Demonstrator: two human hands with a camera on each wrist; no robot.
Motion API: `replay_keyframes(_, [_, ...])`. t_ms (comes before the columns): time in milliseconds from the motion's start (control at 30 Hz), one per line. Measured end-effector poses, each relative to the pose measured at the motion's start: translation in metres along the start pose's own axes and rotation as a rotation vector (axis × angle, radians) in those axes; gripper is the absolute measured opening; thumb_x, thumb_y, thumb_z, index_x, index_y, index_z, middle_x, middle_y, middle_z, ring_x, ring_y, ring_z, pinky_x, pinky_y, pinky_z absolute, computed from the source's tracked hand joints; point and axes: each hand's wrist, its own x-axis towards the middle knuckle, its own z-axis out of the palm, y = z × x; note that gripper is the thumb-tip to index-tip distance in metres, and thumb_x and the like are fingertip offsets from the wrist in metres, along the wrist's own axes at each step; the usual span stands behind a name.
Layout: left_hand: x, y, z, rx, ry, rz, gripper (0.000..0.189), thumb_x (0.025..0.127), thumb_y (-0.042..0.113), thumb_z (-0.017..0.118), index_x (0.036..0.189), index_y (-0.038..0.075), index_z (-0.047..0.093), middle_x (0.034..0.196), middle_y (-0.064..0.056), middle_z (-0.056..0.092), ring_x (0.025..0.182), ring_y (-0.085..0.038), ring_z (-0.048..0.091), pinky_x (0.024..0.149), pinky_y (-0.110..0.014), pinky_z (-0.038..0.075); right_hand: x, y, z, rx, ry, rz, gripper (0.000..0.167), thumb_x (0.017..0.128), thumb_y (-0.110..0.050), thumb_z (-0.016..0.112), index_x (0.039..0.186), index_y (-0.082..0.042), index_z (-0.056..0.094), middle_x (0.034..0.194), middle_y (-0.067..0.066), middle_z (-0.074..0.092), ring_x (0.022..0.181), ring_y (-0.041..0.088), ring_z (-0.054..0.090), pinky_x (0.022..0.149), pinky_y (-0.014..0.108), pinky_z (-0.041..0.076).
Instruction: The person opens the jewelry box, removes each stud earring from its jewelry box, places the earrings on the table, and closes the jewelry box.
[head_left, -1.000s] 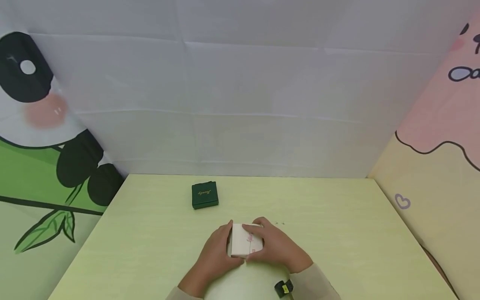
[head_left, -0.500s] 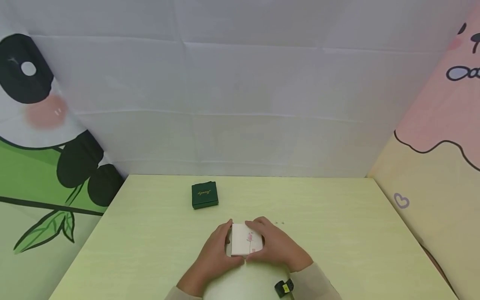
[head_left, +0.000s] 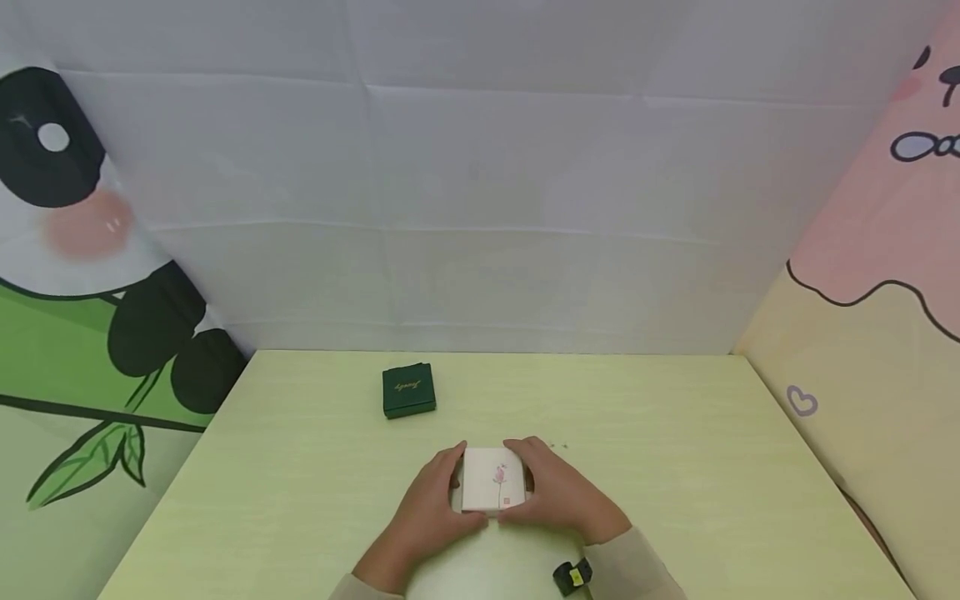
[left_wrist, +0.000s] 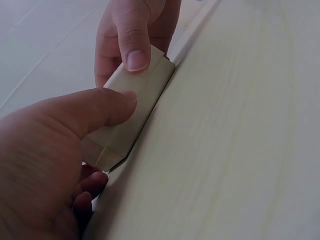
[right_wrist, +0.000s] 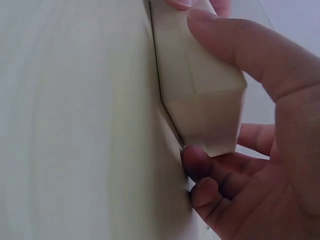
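Note:
A small white box [head_left: 483, 479] with a pink flower printed on its top sits on the table between both hands. My left hand [head_left: 433, 507] grips its left side, thumb on the near face and fingers at the far edge. At the right side, my right hand [head_left: 566, 498] holds it the same way, thumb in front and index fingertip at the far right corner. In the left wrist view both thumbs press the near side of the box [left_wrist: 142, 92]. The right wrist view shows curled fingers [right_wrist: 197, 162] low by the end of the box [right_wrist: 205, 120].
A dark green box [head_left: 408, 390] with gold lettering stands farther back on the pale yellow table [head_left: 660, 433]. Two tiny bits [head_left: 559, 446] lie just beyond the right hand. A black device with a yellow mark [head_left: 573, 577] is at the right wrist. Printed cloth walls enclose the table.
My right index finger has drawn back from the top of the white box to its far right corner, uncovering the flower print. The right hand has shifted slightly right; the left stays put.

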Motion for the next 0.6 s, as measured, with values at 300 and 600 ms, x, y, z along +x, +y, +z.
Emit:
replay_keyframes(300, [-0.001, 0.008, -0.003, -0.040, -0.008, -0.036, 0.105, 0.074, 0.041, 0.091, 0.158, 0.007, 0.037, 0.148, -0.004, 0.049, 0.122, -0.019, 0.051, 0.107, -0.050, 0.043, -0.001, -0.002, 0.001, 0.049, 0.014, -0.017, 0.099, 0.073, -0.040, 0.091, 0.153, -0.008, 0.043, 0.138, 0.000, 0.050, 0.110, 0.011, 0.052, 0.098, 0.033, 0.047])
replay_keyframes(600, [-0.002, 0.013, -0.003, -0.043, -0.009, -0.051, 0.105, 0.073, 0.038, 0.091, 0.158, 0.005, 0.036, 0.149, -0.006, 0.049, 0.126, -0.022, 0.050, 0.108, -0.051, 0.042, -0.003, -0.004, -0.001, 0.066, 0.019, -0.035, 0.097, 0.073, -0.039, 0.092, 0.152, -0.007, 0.045, 0.138, 0.001, 0.050, 0.110, 0.012, 0.052, 0.098, 0.033, 0.047])
